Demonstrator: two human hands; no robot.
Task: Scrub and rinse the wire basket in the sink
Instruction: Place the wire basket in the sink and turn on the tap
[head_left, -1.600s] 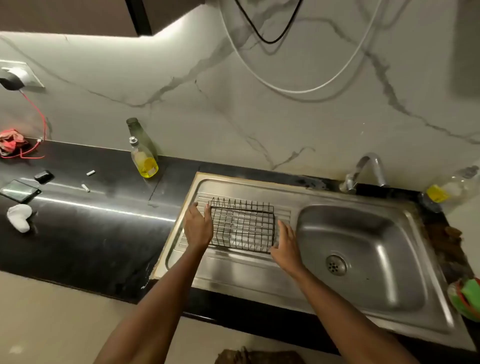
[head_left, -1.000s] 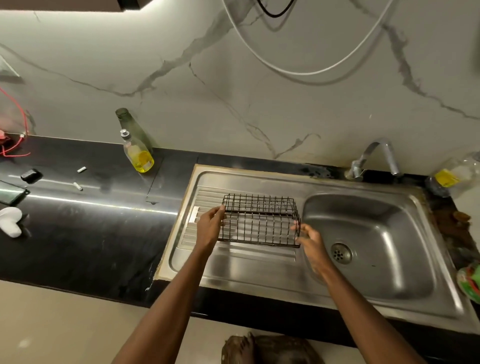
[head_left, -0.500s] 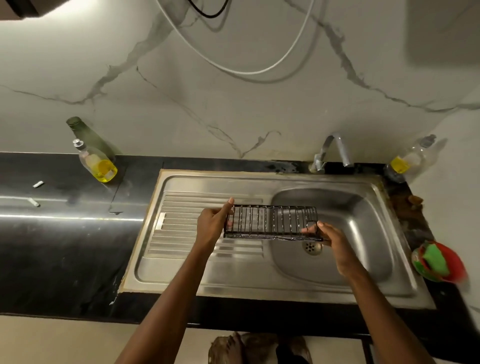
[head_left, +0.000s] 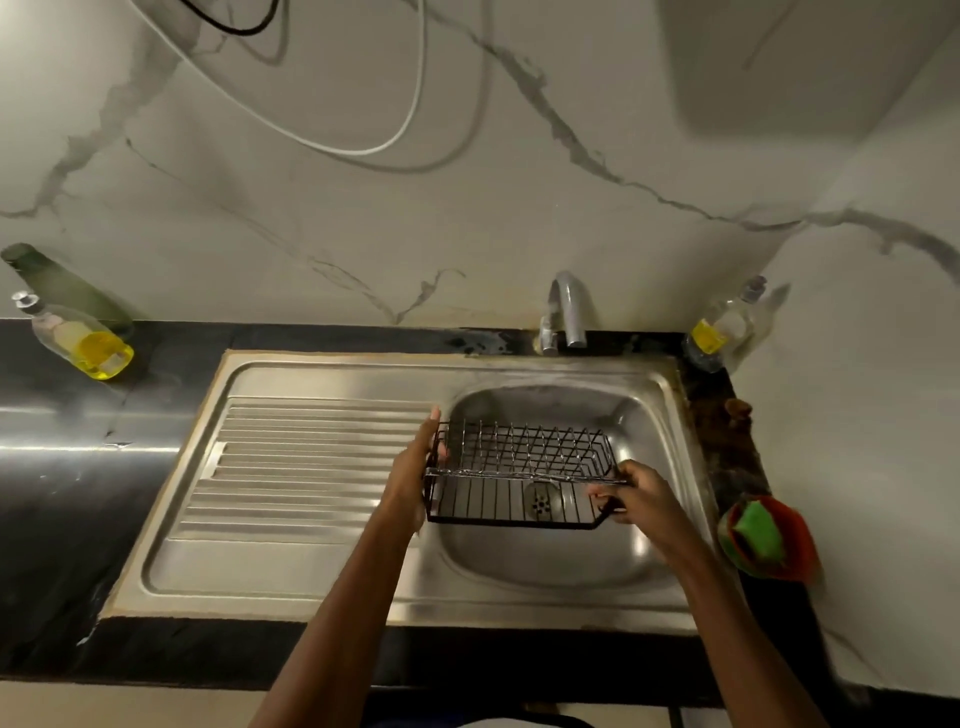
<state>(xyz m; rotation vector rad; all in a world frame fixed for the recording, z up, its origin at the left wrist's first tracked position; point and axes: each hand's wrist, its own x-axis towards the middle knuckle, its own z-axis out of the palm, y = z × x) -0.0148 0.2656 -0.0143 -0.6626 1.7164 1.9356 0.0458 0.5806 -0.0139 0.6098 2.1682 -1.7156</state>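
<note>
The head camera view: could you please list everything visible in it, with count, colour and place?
wire basket: one, black, held over the basin
sink: one, steel, drainboard left, basin right
tap: one, silver, behind the basin
soap bottles: two, clear with yellow, one far left, one right of the tap
scrub pad: one, green, in a red holder, right counter
cables: white and black, on the wall
left hand: holds the basket's left end
right hand: grips its right end
</note>
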